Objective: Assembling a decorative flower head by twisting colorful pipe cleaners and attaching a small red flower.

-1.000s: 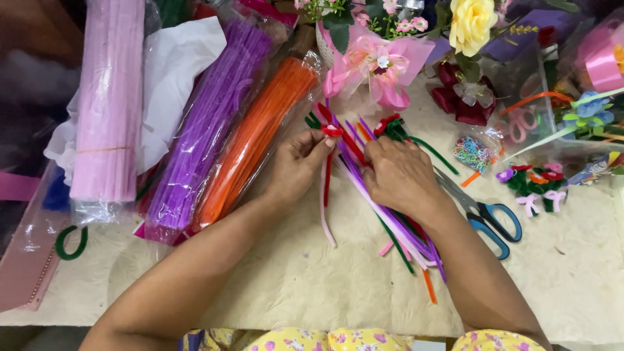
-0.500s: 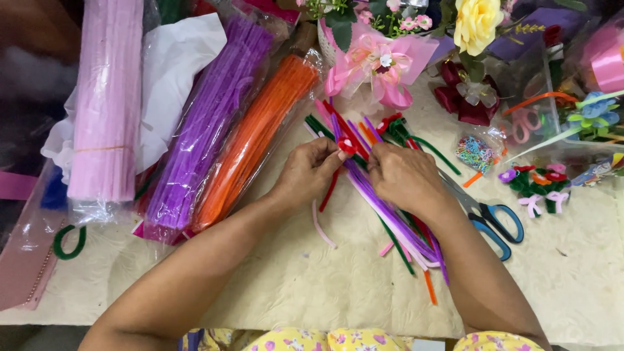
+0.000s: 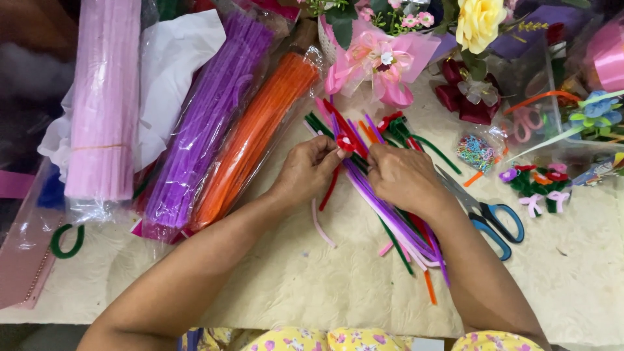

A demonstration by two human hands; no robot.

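The left hand point(image 3: 305, 170) pinches a small red pipe-cleaner coil point(image 3: 344, 143) between thumb and fingertips, closed on it. The coil sits at the very tip of that pinch, just above the loose pipe cleaners point(image 3: 383, 195) on the table. From the coil a red stem point(image 3: 330, 188) drops down and slightly left, under the left fingers, so its long axis runs nearly top to bottom in the view, with the coiled end pointing away from the person.

The right hand point(image 3: 406, 179) lies just to the right of the pinch, fingers curled and pressed on the purple strands of the loose bundle; whether it actually grips one strand or only holds them down cannot be told. That bundle fans out beneath both hands, its long axis slanting from upper left beside the coil to lower right past the right wrist. A pale pink pipe cleaner point(image 3: 322, 224) curves below the left hand.

Right of the right hand lie blue-handled scissors point(image 3: 491, 218). Left of the left hand, well apart, rest bagged packs: orange pipe cleaners point(image 3: 253, 140), purple pipe cleaners point(image 3: 205, 127) and a pink pack point(image 3: 104, 97). Above the grip stands a pink ribbon bouquet point(image 3: 380, 62).
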